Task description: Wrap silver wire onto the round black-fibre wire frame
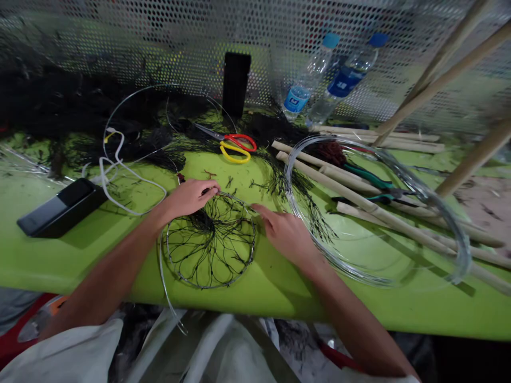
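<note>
A round wire ring (254,242) strung with black netting (213,229) lies on the green tabletop in front of me. The net's strands gather toward a dark bunch at its centre. My left hand (194,197) is closed, thumb and fingers pinching the far side of the ring. At its upper right edge, my right hand (285,231) has curled fingers with the index fingertip on the rim; whether a strand is also between them is too small to tell. A loose wire tail (164,282) hangs from the ring's left side over the table edge.
Scissors (235,146) with red and yellow handles lie beyond the ring. A wire coil (293,181), wooden sticks (359,199) and green-handled pliers (371,181) are at right. A power bank (62,207), white cable (131,183), phone (236,85) and two bottles (303,88) surround the work.
</note>
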`<state>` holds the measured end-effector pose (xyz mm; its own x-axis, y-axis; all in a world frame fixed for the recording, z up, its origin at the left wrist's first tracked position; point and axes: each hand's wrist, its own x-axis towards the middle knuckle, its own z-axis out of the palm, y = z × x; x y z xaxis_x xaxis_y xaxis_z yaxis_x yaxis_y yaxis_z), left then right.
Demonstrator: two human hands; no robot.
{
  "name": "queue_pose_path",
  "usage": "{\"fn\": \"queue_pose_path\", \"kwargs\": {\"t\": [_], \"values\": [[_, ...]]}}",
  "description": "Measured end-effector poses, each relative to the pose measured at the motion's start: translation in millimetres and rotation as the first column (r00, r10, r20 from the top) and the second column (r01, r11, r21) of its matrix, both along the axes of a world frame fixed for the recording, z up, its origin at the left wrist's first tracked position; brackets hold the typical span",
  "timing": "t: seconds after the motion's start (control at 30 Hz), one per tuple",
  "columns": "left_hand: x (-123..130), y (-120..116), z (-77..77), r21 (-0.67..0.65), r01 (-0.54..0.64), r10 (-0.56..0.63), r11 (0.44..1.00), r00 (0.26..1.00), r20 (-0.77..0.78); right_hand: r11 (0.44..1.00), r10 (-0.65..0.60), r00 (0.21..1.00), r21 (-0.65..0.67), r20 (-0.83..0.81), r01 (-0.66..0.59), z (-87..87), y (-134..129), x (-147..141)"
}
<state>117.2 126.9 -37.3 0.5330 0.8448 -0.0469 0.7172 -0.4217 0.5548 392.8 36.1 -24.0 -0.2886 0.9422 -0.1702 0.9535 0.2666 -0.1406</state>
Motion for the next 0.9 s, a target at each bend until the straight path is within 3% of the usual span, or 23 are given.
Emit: {"fn": "queue_pose_path", "kwargs": {"t": [0.33,0.67,0.9], "values": [[1,4,-6.0,-0.017,-0.028,0.028,0.999,0.999,0.040,0.984,0.173,0.984,-0.055,0.039,-0.171,-2.7,-7,6],[2,10,-10.4,0.015,-0.029,0.027,0.999,0.996,0.082,0.999,0.043,0.996,0.019,-0.073,-0.042,-11.6,-21,11],[0,9,-11.5,0.144,-0.086,0.088,0.986,0.996,-0.006,0.993,-0.013,0.973,0.114,-0.232,0.041,-15.1,-30,21]]}}
